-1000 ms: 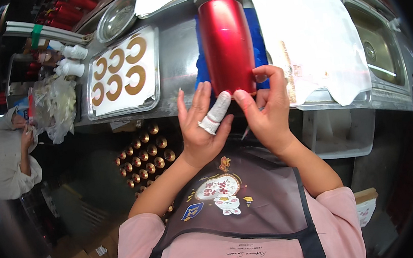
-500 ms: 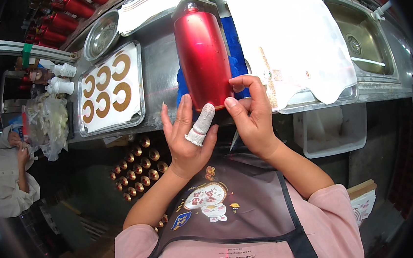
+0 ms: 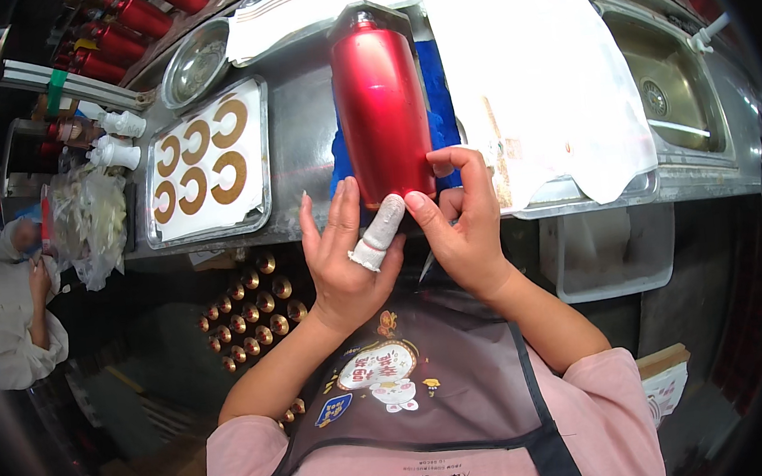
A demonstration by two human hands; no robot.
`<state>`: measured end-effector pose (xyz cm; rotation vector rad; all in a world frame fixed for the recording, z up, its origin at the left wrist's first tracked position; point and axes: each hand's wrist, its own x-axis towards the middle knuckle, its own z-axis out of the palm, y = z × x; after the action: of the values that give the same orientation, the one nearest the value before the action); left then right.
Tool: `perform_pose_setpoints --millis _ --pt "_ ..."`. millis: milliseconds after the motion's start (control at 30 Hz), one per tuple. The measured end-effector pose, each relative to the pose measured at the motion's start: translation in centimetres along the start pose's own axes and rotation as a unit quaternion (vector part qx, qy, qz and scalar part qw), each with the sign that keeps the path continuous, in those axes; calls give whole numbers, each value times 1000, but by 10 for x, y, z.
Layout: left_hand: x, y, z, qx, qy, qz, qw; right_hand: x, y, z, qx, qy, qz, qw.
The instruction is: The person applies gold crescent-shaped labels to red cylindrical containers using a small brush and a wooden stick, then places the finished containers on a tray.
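A glossy red bottle (image 3: 378,102) lies with its narrow neck away from me and its broad end toward me, over a blue cloth (image 3: 437,97). At its near end, my left hand (image 3: 346,250) has its fingers stretched out and apart. The index finger wears a white finger cover (image 3: 379,234), and its tip touches the bottle's near edge. My right hand (image 3: 466,230) is curled at the bottle's near right corner, thumb on the rim and index finger bent against the side. The bottle's underside is hidden.
Left of the bottle, a tray (image 3: 268,171) holds several gold-brown C-shaped pieces on white paper, with a glass bowl (image 3: 196,66) behind. White sheets (image 3: 539,79) cover the right side, beside a sink (image 3: 671,86). Several gold caps (image 3: 265,302) sit below the counter. Another person (image 3: 10,302) is at far left.
The view has shifted slightly. My right thumb has moved left along the bottle's near edge, closer to my covered left index finger. The bottle lies much as before.
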<state>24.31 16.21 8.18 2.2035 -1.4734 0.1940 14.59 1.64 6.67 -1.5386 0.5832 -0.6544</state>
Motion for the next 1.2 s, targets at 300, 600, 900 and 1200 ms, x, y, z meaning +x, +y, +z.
perform_pose_setpoints --millis 300,600,900,1200 --pt "16 12 -13 59 -3 34 998 4 2 0 58 -11 -3 998" --pt "32 30 -4 95 0 41 995 -11 1 -24 106 -27 27 994" --pt "-3 -4 -7 -60 72 -46 995 -27 -15 -8 -105 -56 -286 951" --pt "14 3 7 -288 103 -161 938 -30 -5 -14 -155 -62 -222 961"
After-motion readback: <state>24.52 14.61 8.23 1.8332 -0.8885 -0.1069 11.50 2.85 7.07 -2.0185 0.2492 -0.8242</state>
